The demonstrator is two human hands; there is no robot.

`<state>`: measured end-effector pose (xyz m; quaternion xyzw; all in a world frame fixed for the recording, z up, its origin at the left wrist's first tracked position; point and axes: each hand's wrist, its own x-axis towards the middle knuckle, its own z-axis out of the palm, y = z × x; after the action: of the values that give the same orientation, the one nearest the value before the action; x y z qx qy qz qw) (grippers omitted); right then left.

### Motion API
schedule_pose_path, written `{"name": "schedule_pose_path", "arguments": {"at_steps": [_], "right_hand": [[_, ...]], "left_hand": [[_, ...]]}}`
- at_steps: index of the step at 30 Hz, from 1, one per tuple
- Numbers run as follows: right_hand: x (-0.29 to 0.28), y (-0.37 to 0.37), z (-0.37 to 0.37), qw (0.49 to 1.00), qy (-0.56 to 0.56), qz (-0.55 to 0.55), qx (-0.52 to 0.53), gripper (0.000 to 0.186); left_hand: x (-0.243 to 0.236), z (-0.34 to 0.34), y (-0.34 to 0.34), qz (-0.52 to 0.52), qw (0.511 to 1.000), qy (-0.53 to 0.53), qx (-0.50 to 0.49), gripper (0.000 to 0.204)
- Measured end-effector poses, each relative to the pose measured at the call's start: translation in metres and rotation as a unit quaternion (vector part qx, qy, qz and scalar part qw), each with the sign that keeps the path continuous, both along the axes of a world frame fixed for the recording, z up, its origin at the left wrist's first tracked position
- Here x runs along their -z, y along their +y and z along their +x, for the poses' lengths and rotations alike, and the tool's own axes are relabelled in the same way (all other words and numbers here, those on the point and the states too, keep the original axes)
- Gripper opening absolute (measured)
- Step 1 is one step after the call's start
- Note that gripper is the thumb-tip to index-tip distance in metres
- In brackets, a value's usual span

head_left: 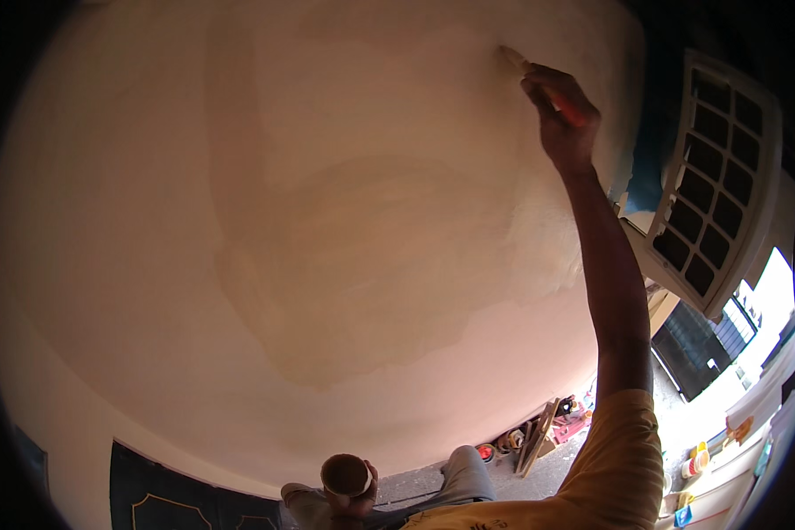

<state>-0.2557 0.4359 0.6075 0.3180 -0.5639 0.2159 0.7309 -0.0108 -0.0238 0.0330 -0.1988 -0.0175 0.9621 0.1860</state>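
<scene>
Wall, hands and held items, from largest to smallest. The wall (106, 265), pale and bowed by the lens, occupies most of the field; a darker, damp-looking patch (371, 291) spreads across its middle and ends below in a ragged edge. At right, a white frame (674, 203) carries 2 columns of dark openings. At lower left stand dark panels (168, 495) with thin gold outlines. The right arm (611, 283) extends up from a yellow sleeve (623, 450). On the floor beyond the knee (470, 477), wooden strips (539, 439) lean among small objects.

The right hand (567, 110) is raised at upper right, its fingers closed narrowly on the brush. The left hand (362, 502), at the lower edge, is curled against the side of the cup; how many of its fingers bear on it cannot be told.

The cup (346, 477) is held low, mouth toward the viewer, its contents too dark to identify. It is probably light and rigid, and any liquid inside would favour a level grip around the wall below the rim. The brush (513, 60), smallest, lies at or just beside the wall; contact cannot be confirmed. It is likely light, stiff in the handle and soft at the tip, best held by the handle near the bristles, where wet paint could make it slippery.
</scene>
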Motion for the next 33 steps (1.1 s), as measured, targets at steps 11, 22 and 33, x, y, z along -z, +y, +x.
{"name": "schedule_pose_path", "arguments": {"at_steps": [11, 22, 33], "right_hand": [[-0.115, 0.196, -0.028, 0.935, 0.043, -0.144, 0.322, 0.03], [0.135, -0.07, 0.027, 0.983, -0.082, 0.122, 0.109, 0.02], [0.086, 0.12, -0.023, 0.885, -0.262, -0.191, -0.334, 0.012]], "left_hand": [[-0.015, 0.006, 0.013, 0.055, 0.998, 0.028, 0.03, 0.051], [-0.032, 0.001, 0.018, -0.014, 0.999, 0.04, 0.01, 0.05], [-0.032, 0.006, 0.022, 0.04, 0.997, 0.06, 0.041, 0.053]]}}
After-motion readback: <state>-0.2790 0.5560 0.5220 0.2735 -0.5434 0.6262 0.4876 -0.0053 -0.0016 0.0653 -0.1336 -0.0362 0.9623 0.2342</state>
